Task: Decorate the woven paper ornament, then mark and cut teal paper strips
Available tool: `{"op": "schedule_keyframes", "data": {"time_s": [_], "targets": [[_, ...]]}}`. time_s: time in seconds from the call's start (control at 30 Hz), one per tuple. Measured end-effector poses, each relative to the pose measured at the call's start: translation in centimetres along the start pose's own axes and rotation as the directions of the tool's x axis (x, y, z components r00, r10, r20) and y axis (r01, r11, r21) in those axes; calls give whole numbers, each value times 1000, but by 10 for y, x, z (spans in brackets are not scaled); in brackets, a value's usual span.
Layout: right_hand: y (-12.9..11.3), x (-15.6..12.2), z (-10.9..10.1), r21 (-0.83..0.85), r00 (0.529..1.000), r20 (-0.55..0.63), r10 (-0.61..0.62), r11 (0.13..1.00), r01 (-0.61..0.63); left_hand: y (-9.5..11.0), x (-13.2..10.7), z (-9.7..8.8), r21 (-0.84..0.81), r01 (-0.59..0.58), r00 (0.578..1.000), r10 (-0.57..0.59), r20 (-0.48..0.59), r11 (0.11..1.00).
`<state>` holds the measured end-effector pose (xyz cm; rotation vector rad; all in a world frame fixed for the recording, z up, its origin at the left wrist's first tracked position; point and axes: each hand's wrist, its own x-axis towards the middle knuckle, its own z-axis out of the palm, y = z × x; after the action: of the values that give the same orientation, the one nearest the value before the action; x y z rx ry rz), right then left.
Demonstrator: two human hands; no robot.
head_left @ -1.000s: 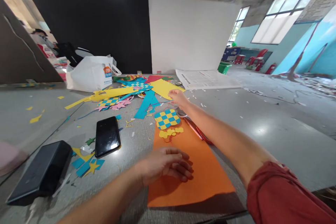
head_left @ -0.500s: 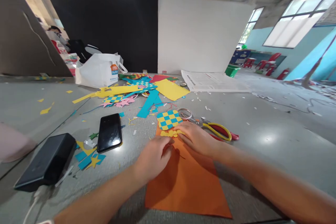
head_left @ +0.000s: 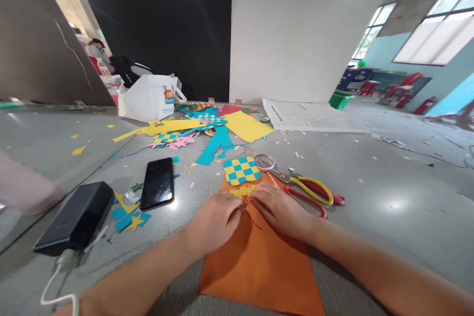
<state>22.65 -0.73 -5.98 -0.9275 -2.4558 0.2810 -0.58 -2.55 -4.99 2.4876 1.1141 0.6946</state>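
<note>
Head view, bench (head_left: 374,177) inspected at its near edge. The left hand (head_left: 213,222) and right hand (head_left: 281,210) rest side by side on an orange paper sheet (head_left: 259,276), which lies at the near edge and runs over it. The fingers of both hands are curled inward, their tips close together and pinching a thin red cord (head_left: 247,203) at a yellow scalloped paper strip (head_left: 242,191). That strip lies just beyond the hands, at the far end of the orange sheet. A woven blue-and-yellow paper square (head_left: 242,170) sits directly past it, overlapping the sheet's far end.

Right of the right hand lie red-and-yellow-handled scissors (head_left: 311,190), close to a clear tape roll (head_left: 264,162). Left of the left hand are a black smartphone (head_left: 157,183) and a black power bank (head_left: 74,217) with a white cable (head_left: 55,291). Toward the far edge lie a heap of coloured paper scraps (head_left: 200,131), a yellow paper sheet (head_left: 247,126), a white plastic bag (head_left: 148,101) and spread newspaper (head_left: 307,116). A person (head_left: 97,50) stands in the distance, beyond the bench.
</note>
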Motion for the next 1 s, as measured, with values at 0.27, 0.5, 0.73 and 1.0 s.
{"op": "schedule_keyframes", "data": {"time_s": [0.27, 0.5, 0.73, 1.0], "targets": [[2, 0, 3, -73, 1000, -21, -12, 997, 11, -2, 0, 0, -39, -1, 999, -1, -39, 999], [2, 0, 3, -130, 999, -41, -32, 991, 27, -2, 0, 0, -19, 35, 999, -35, 8, 999], [1, -1, 1, -173, 995, -91, -39, 985, 22, -4, -1, -2, -28, 56, 998, -57, -17, 998], [-9, -1, -3, -125, 998, -13, -63, 990, 61, -2, 2, -7, 15, -67, 997, 66, 41, 998]]}}
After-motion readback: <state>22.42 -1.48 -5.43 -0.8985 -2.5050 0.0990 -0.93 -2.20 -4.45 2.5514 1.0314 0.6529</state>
